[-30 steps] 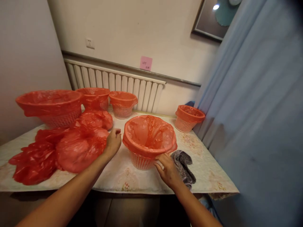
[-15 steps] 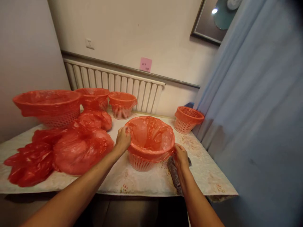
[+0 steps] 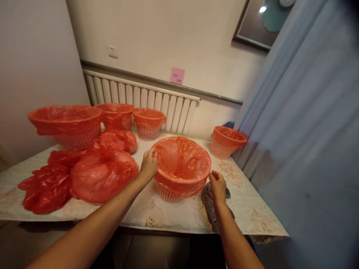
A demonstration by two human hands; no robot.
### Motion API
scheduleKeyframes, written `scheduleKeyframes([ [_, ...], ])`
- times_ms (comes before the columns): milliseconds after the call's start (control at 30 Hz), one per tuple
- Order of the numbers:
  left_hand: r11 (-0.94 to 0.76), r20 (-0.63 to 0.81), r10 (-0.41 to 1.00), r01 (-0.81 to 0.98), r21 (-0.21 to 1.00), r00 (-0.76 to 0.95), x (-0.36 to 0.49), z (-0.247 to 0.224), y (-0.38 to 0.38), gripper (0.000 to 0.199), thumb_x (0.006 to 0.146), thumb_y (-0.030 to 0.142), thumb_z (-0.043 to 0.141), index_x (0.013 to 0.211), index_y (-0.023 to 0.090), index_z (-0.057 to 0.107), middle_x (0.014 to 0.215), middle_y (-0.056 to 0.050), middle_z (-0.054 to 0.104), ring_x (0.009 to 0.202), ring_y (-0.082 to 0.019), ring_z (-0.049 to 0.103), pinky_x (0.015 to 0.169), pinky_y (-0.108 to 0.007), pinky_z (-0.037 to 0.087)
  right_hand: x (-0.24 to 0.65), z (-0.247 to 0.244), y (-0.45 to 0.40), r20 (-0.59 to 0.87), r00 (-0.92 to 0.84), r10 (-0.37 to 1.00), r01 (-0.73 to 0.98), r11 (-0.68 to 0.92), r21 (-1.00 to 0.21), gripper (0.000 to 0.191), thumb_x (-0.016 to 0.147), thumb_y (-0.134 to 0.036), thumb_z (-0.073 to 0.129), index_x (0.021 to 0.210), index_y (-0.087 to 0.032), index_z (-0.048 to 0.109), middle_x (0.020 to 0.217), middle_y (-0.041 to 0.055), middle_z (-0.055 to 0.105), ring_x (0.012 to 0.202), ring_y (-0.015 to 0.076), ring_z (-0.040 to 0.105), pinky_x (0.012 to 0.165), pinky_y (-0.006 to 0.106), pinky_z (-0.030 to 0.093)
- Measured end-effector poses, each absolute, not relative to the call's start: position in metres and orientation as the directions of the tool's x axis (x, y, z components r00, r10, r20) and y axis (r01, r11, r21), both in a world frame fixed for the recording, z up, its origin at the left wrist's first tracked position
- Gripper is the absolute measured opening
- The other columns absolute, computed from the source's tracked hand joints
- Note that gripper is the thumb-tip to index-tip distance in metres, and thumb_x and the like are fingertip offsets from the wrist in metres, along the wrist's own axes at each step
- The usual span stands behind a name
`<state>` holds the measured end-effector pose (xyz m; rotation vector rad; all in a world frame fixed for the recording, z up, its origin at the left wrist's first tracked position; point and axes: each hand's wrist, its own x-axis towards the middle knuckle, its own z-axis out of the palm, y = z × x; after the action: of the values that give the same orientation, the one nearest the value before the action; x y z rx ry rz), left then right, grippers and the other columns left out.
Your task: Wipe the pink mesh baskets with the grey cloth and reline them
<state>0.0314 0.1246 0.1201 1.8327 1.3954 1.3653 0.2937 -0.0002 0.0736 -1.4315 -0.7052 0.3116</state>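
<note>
A white mesh basket [image 3: 167, 193] stands near the middle of the table, lined with a red plastic bag [image 3: 179, 178] folded over its rim. At the basket's left rim, my left hand [image 3: 149, 164] has its fingers closed on the bag's edge. My right hand [image 3: 218, 185] is just off the right side of the rim, above a dark cloth [image 3: 208, 203]; its fingers are curled, and whether anything is between them is too small to tell. The bag's folded edge hangs loosely at the front right of the basket.
Red bags [image 3: 103, 175] lie heaped on the left of the flowered tablecloth [image 3: 168, 220]. Three bag-covered baskets stand behind them, the largest basket [image 3: 74, 136] at far left. Another lined basket [image 3: 221, 147] stands at back right by a blue curtain [image 3: 294, 149].
My right hand has come away slightly from the bag's edge at the right rim. My left hand stays at the left rim. The whole view has shifted a little.
</note>
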Motion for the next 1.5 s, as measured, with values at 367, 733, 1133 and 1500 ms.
scheduleKeyframes([
  [367,-0.408,0.456,0.889,0.389,0.826,-0.037,0.03,0.122,0.105,0.05,0.074,0.005,0.04,0.122,0.012,0.05,0.127,-0.014,0.053,0.123,-0.025,0.047,0.108,-0.044,0.034,0.23,0.124,-0.045,0.801,-0.021,0.598,0.845,0.439,-0.305,0.02,0.089,-0.018,0.047,0.106,-0.021,0.058,0.1,0.006,0.063,0.096,0.0195,0.056,0.089,0.038,0.042],
  [733,-0.436,0.451,0.89,0.163,0.885,-0.07,0.015,0.115,0.03,0.065,0.074,0.007,0.048,0.137,0.018,0.035,0.14,-0.011,0.042,0.132,-0.024,0.037,0.113,-0.045,0.027,0.222,0.091,-0.099,0.737,-0.156,0.658,0.869,0.446,-0.215,0.016,0.088,-0.014,0.051,0.101,-0.019,0.057,0.084,0.0046,0.061,0.081,0.0183,0.052,0.082,0.039,0.039],
  [1133,-0.47,0.477,0.879,0.134,0.872,-0.021,0.037,0.124,-0.005,0.067,0.07,-0.002,0.04,0.133,0.02,0.042,0.133,-0.007,0.049,0.128,-0.021,0.042,0.112,-0.04,0.03,0.226,0.094,-0.142,0.627,-0.106,0.772,0.887,0.359,-0.291,0.014,0.088,-0.017,0.05,0.098,-0.022,0.058,0.083,0.0046,0.063,0.076,0.0186,0.059,0.071,0.034,0.047],
  [1500,-0.608,0.604,0.794,0.138,0.782,0.071,0.055,0.103,-0.048,0.073,0.073,-0.005,0.033,0.141,0.021,0.03,0.141,-0.009,0.04,0.133,-0.02,0.036,0.113,-0.042,0.031,0.217,0.141,-0.063,0.35,-0.376,0.858,0.868,0.459,-0.192,0.013,0.09,-0.021,0.05,0.09,-0.02,0.063,0.087,0.0023,0.065,0.079,0.014,0.059,0.075,0.028,0.049],
])
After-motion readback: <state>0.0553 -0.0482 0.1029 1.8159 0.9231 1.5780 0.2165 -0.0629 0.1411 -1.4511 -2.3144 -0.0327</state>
